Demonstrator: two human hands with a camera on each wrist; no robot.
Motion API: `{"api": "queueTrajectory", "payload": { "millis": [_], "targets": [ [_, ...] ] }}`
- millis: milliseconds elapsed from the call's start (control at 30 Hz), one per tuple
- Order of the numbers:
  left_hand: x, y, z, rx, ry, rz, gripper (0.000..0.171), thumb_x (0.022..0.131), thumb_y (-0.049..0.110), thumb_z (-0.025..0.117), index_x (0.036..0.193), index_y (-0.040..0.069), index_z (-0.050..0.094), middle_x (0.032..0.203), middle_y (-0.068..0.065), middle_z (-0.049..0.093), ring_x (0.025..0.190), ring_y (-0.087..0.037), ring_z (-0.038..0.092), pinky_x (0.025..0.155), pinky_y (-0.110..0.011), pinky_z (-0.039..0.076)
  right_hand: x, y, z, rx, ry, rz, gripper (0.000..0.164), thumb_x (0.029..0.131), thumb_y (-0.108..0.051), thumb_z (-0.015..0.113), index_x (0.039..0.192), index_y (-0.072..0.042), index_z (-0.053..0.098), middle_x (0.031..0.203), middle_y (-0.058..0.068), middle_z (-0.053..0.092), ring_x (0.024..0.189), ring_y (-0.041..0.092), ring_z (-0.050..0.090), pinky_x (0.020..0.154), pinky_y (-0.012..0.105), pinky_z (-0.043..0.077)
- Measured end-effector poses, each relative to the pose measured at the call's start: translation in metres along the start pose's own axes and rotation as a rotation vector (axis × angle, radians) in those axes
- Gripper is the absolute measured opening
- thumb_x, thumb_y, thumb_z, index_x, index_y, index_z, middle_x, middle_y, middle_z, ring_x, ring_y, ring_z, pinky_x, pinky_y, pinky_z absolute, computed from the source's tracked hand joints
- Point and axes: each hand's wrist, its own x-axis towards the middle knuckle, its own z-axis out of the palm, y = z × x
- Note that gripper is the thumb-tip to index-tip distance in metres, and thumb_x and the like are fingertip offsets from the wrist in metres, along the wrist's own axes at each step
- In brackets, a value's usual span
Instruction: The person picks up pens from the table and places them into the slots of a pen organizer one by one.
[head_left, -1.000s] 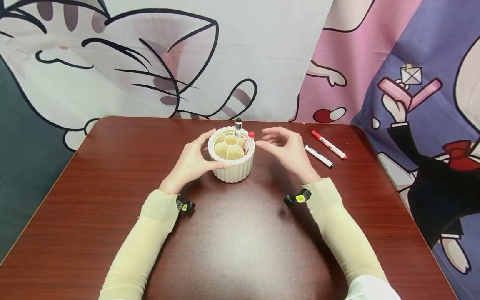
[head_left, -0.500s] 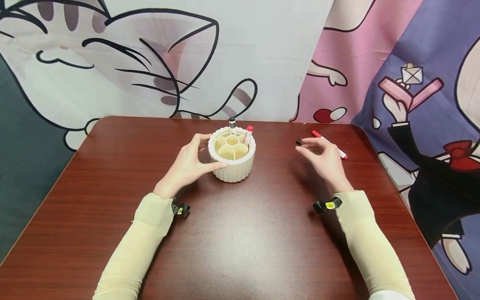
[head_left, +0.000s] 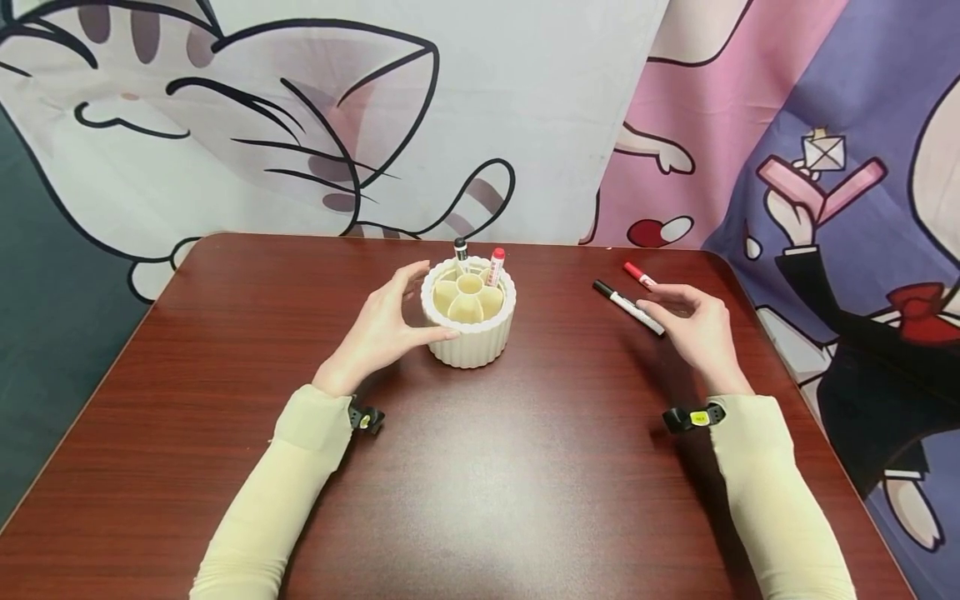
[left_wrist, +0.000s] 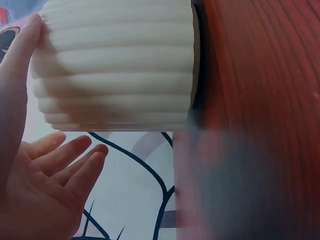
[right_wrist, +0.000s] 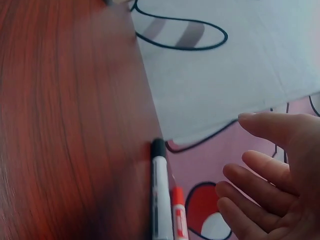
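"Putting markers into the white holder (head_left: 471, 346) looks about half done, wouldn't you say?"

"I'd judge so. Two stand in it: a black-capped marker (head_left: 461, 250) at the back and a red-capped marker (head_left: 496, 267) to the right of that, caps up. I see no others inside."

"And what's left?"

"Two more lying on the desk (head_left: 465, 475), well to the holder's right: a loose black-and-white marker (head_left: 624, 306) and, beyond it, a loose red marker (head_left: 637, 273), partly hidden by the right hand (head_left: 697, 329)."

"Has that hand got hold of either?"

"No. Its fingers are relaxed with nothing between them, and the right wrist view shows it apart from both. Picking one up is, I think, the step not yet done."

"The left hand (head_left: 378, 333)?"

"At the holder's left side, thumb against the near wall by the rim, the other fingers relaxed. Whether those touch it, I can't tell. Steadying rather than gripping, I'd guess."

"So two to go?"

"Probably, going by what's in view."
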Motion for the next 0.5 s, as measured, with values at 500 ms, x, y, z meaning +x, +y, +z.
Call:
{"api": "queueTrajectory", "payload": {
  "millis": [500],
  "targets": [
    [0.008,0.002,0.011,-0.035,-0.028,-0.047,0.109,0.067,0.04,0.097,0.155,0.01,0.04,0.145,-0.005,0.054,0.123,-0.018,0.059,0.106,-0.035,0.046,0.008,0.028,-0.02,-0.145,-0.023,0.066,0.058,0.09,-0.055,0.073,0.127,-0.01,0.072,0.122,0.015,0.069,0.114,0.026,0.056,0.08,0.029,0.041]
  ]
}}
